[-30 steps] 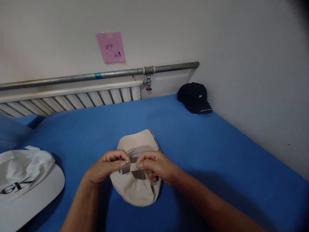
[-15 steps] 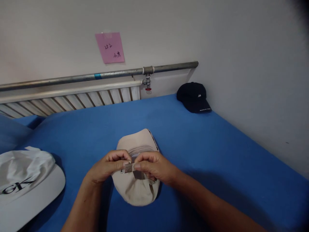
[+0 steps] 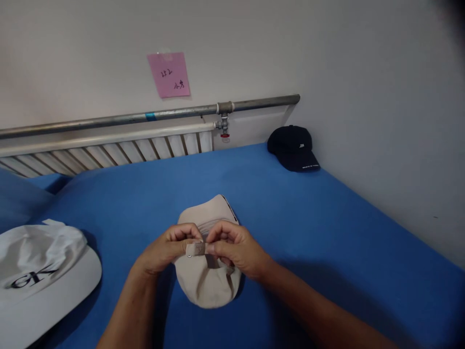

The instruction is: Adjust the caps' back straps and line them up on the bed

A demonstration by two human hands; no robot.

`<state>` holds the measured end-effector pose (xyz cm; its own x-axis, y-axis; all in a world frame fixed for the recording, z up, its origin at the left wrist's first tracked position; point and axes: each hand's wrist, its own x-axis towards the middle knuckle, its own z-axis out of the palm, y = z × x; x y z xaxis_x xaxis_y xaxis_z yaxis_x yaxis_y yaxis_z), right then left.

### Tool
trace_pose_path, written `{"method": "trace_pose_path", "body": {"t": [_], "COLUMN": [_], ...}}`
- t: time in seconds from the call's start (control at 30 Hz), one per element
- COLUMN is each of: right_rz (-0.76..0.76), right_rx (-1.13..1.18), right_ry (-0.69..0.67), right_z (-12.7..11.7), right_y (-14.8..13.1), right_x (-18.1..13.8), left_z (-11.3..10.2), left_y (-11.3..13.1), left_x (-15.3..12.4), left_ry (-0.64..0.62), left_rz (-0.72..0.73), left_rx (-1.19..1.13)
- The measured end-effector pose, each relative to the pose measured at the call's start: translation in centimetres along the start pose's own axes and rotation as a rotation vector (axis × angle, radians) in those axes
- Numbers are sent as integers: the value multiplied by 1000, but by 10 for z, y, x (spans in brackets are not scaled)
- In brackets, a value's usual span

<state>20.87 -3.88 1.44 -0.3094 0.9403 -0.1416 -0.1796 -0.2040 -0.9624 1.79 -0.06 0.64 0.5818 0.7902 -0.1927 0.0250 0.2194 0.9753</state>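
Fingers (image 3: 184, 238) of both my hands are closed in a pinch on the adjuster strap (image 3: 199, 248) at the back of a beige cap (image 3: 207, 286). My left hand (image 3: 163, 252) grips the strap end by the small metal buckle (image 3: 189, 254). My right hand (image 3: 236, 249) grips the strap just beside it, so the fingertips of the two hands nearly touch. The beige cap lies on a blue bed (image 3: 290, 218) directly below my hands, with its brim pointing away from me and its crown sagging toward me. It looks light and soft, a limp cloth that folds under its own weight; only the brim seems stiff. The strap is thin and flat, likely to slip unless pinched firmly, and best held close to the buckle, where it is firmest. A white cap (image 3: 43, 281) with black lettering rests at the left edge of the bed, well apart from my hands. A black cap (image 3: 292, 148) sits in the far right corner against the wall. Behind the bed runs a white radiator (image 3: 109, 150) with a grey pipe (image 3: 145, 116) above it, and a pink note (image 3: 169, 74) is stuck to the wall.
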Motion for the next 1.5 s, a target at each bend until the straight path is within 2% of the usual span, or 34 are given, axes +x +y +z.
{"method": "trace_pose_path", "body": {"t": [0.2,0.3,0.47,0.67,1.0,1.23,1.4,1.5], "right_rz": [-264,-307,-233,-282,-241,-164,-6,-25], "right_rx": [-280,-350,-263,-344,-266,-270,-149,-192], "right_ry": [8,10,-37,-8,-39,-63,-65,-59], "right_z": [-5,-8,-4,-9,-8,-3,-6,-6], "right_y": [-7,-7,-3,-10,-7,-2,1,-1], "right_x": [-9,-11,-11,-13,-12,-8,-5,-5], "left_z": [-1,0,2,4,5,7,2,-4], "left_y": [-1,-2,-1,1,3,2,3,4], "left_x": [-2,-2,-3,-3,-4,-2,-7,-11], "left_ry": [40,42,-1,15,-6,-8,54,34], "left_rz": [-40,-31,-59,-35,-42,-59,-25,20], "left_rx": [-34,-52,-61,-44,-31,-67,-66,-41]}}
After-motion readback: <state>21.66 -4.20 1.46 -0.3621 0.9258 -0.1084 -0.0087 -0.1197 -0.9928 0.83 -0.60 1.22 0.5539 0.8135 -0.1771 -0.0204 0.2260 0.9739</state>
